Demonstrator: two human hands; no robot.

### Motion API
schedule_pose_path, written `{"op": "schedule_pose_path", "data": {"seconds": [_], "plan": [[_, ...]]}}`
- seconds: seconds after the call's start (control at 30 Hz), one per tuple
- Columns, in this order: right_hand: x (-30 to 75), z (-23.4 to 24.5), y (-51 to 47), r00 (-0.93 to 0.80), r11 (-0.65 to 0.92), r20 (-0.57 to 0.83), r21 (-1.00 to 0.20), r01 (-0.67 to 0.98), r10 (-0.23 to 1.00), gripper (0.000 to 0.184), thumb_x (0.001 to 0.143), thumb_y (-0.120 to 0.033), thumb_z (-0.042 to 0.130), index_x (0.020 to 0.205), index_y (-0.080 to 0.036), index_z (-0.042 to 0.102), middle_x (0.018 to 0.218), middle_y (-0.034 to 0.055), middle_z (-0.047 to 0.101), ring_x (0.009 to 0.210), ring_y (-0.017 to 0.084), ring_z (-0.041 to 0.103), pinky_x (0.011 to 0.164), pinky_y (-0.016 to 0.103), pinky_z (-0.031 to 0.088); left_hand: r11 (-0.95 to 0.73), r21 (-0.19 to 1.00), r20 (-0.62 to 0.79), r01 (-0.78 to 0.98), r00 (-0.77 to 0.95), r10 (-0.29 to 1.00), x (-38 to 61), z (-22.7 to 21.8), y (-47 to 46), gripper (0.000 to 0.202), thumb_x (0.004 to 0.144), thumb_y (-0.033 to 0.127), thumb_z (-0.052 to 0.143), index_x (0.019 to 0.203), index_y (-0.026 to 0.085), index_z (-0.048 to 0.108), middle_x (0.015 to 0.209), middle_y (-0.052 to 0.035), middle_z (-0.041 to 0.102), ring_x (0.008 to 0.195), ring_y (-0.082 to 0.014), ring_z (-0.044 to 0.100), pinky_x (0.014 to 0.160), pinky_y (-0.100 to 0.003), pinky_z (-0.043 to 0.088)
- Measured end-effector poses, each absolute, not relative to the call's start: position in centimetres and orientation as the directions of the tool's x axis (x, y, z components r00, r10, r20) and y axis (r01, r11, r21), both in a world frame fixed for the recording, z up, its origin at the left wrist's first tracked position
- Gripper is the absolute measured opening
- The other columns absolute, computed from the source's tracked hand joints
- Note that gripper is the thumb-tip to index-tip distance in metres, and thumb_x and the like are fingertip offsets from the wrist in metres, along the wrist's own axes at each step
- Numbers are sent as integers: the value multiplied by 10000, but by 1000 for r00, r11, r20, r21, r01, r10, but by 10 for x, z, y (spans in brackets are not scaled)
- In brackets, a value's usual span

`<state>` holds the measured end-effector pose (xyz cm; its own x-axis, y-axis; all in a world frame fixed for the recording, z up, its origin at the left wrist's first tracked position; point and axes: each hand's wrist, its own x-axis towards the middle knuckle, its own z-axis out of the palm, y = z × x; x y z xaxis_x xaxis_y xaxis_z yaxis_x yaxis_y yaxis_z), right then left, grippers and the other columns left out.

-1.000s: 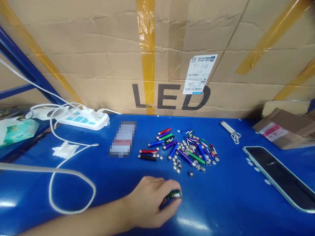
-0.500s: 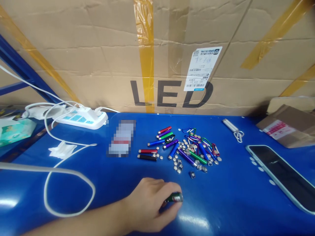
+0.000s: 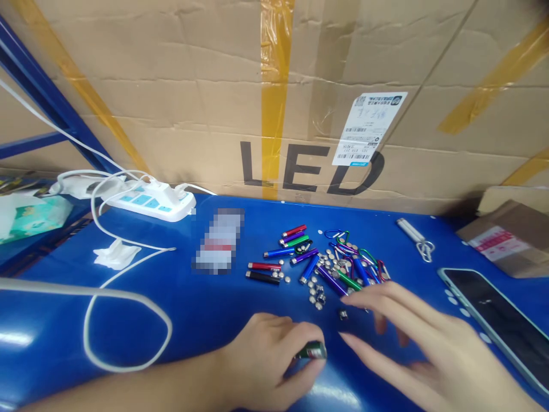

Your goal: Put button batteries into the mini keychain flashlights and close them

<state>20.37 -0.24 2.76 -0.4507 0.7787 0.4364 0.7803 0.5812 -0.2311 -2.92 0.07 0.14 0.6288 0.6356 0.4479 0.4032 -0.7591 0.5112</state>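
My left hand [image 3: 274, 357] is closed around a dark green mini flashlight [image 3: 316, 350], whose silvery end pokes out between thumb and forefinger; the rest is hidden in the hand. On the right, my right hand [image 3: 424, 337] is open, thumb and fingers spread on either side of a small silver cap-like part [image 3: 342, 315], not visibly gripping it. Just beyond lies a pile of button cells [image 3: 329, 258] mixed with purple, green and blue flashlight tubes, including a blue tube [image 3: 309, 269]. A black tube [image 3: 262, 277] and a red tube [image 3: 265, 266] lie left of the pile.
Coloured carabiner clips [image 3: 337, 234] lie behind the pile. A phone [image 3: 497, 315] and a white tube with a clip [image 3: 414, 237] are to the right. A white cable [image 3: 169, 329] loops at left from a power strip [image 3: 165, 214]. A large cardboard box [image 3: 206, 103] stands behind.
My right hand has come into view from the right, reaching open toward the small silver part. The left hand keeps its hold on the green flashlight. The camera view has shifted slightly.
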Motion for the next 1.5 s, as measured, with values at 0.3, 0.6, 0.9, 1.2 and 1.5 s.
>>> {"op": "schedule_pose_path", "data": {"seconds": [0.3, 0.6, 0.9, 1.2, 1.5], "plan": [[182, 16, 22, -475, 487, 114, -277, 828, 872, 88, 839, -187, 552, 836, -196, 639, 796, 32, 635, 600, 144, 634, 527, 239, 504, -759, 516, 428, 397, 648, 630, -31, 5, 2, 70, 859, 152, 429, 912, 197, 439, 633, 39, 598, 491, -107, 529, 507, -224, 366], [183, 25, 22, -472, 473, 161, -566, 676, 867, 201, 803, -154, 619, 1000, -192, 615, 946, 44, 650, 813, 153, 625, 748, 284, 524, -719, 554, 343, 419, 673, 656, -31, 3, 4, 110, 903, 186, 401, 996, 214, 454, 657, 39, 588, 510, -98, 531, 517, -191, 406], [177, 33, 18, -343, 272, 170, -922, 276, 924, 193, 674, -225, 754, 850, -186, 686, 827, 0, 702, 687, 97, 631, 563, 172, 498, -732, 491, 394, 473, 628, 671, -25, 3, 5, 115, 934, 251, 397, 1017, 224, 472, 638, 53, 592, 463, -93, 532, 480, -169, 412], [173, 30, 10, -335, 330, 273, -936, 125, 902, 181, 741, -367, 695, 839, -221, 739, 808, 21, 714, 701, 123, 605, 586, 232, 472, -728, 506, 432, 463, 594, 678, -21, 2, 4, 182, 949, 306, 376, 1073, 250, 498, 725, 39, 683, 531, -105, 640, 508, -154, 467], [171, 28, 4, -263, 342, 302, -932, 120, 916, 201, 632, -382, 768, 774, -241, 753, 662, -7, 624, 604, 100, 538, 513, 210, 435, -732, 495, 449, 469, 583, 677, -22, 2, 5, 210, 952, 319, 367, 1088, 272, 520, 841, 32, 718, 647, -108, 689, 579, -136, 511]]}}
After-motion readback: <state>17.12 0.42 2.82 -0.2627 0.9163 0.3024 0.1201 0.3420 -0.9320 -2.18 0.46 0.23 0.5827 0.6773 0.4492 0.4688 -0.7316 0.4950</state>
